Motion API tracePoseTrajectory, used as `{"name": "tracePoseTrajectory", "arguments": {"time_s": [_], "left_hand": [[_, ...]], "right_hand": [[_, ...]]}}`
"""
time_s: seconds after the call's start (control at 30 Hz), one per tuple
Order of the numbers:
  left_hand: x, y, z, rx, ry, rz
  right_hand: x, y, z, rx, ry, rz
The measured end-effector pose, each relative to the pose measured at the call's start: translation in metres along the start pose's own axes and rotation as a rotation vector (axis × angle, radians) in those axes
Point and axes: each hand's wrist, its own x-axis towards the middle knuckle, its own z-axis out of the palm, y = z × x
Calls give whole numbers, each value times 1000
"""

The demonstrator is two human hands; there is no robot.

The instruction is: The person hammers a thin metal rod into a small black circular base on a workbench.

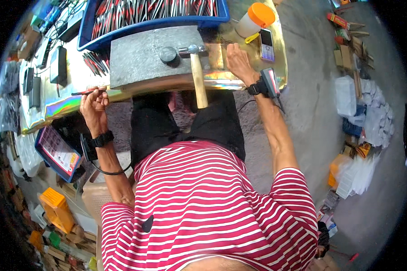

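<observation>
My left hand [94, 108] is closed at the table's front edge, pinching a slim dark pen-like tool [82, 93] with a bit of red on it. My right hand [240, 62] rests on the right of the table with its fingers curled together; anything in them is too small to make out. Just beyond its fingertips lie tiny thin pieces [225, 40]. Between my hands sits a grey metal block [135, 58]. On it are a round dark metal piece [168, 55] and a hammer [197, 74], its wooden handle hanging over the front edge.
Behind the block stands a blue tray [87, 27] full of similar red, black and silver tools, with a small bundle [96, 63] beside it. An orange-lidded jar [253, 20] and a phone [267, 45] are at right. Dark boxes [58, 64] with cables lie at left.
</observation>
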Motion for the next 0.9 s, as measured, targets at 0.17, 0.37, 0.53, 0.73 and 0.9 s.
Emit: {"name": "tracePoseTrajectory", "arguments": {"time_s": [0.17,0.37,0.53,0.73,0.9], "left_hand": [[-5,11,7,-11,-48,-25],[-10,26,20,17,-105,-23],[-19,32,54,41,-177,-66],[-26,24,101,62,-247,-76],[-31,12,122,72,-329,-138]], "right_hand": [[2,-3,-4,39,64,53],[-9,11,15,486,300,273],[-16,-4,-18,1264,94,681],[-26,-8,-15,1474,259,664],[-27,-16,-23,1520,265,694]]}}
